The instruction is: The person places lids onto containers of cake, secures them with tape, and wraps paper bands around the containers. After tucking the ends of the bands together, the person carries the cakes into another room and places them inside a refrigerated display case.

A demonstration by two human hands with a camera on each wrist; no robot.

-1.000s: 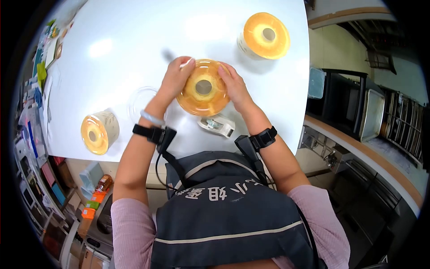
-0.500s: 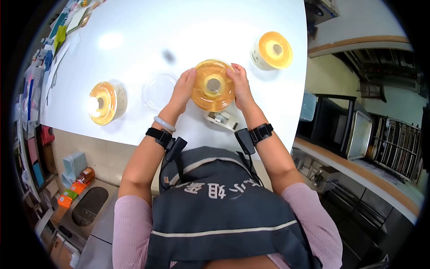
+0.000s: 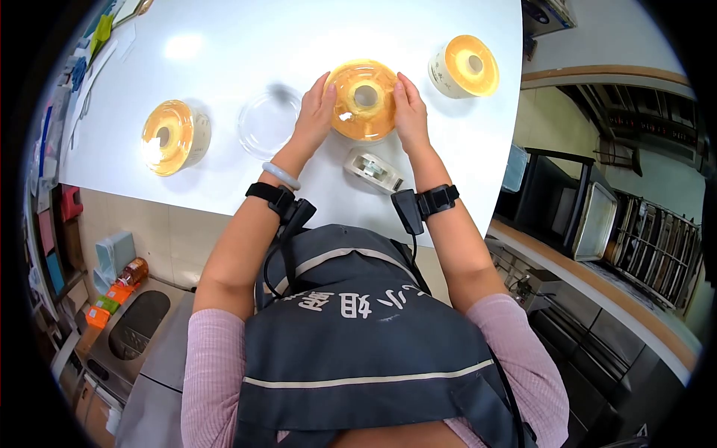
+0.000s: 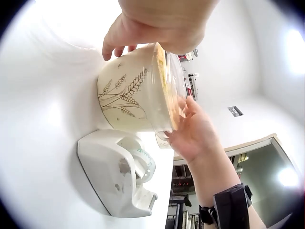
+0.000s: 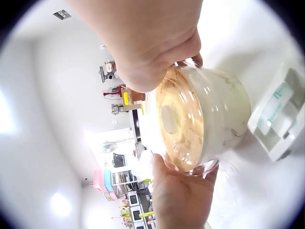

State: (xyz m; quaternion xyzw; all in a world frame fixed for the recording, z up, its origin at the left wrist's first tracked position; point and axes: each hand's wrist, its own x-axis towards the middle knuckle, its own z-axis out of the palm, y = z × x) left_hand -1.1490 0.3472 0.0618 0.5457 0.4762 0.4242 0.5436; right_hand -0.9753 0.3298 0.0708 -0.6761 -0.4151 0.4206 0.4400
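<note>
A golden ring cake (image 3: 347, 106) with a central hole sits in a pale cup with wheat drawings (image 4: 125, 98). Both hands hold it from opposite sides: my left hand (image 3: 316, 118) on its left, my right hand (image 3: 411, 119) on its right, fingers bent round the rim and wall. Over the cake lies a clear lid (image 4: 177, 78), seen in the left wrist view. The cup's base is close to the table; whether it touches is unclear. A white tape dispenser (image 3: 373, 170) stands on the near side of the cup.
Another cupped cake (image 3: 166, 136) is on the left of the white table (image 3: 246, 45), and one more (image 3: 470, 66) at the right. Between the left cake and my left hand lies a clear round lid (image 3: 265, 125). Papers line the far left edge.
The held cake has moved away from my body, and the tape dispenser is now uncovered. Both hands moved with it, staying at its sides. The head view has shifted.
</note>
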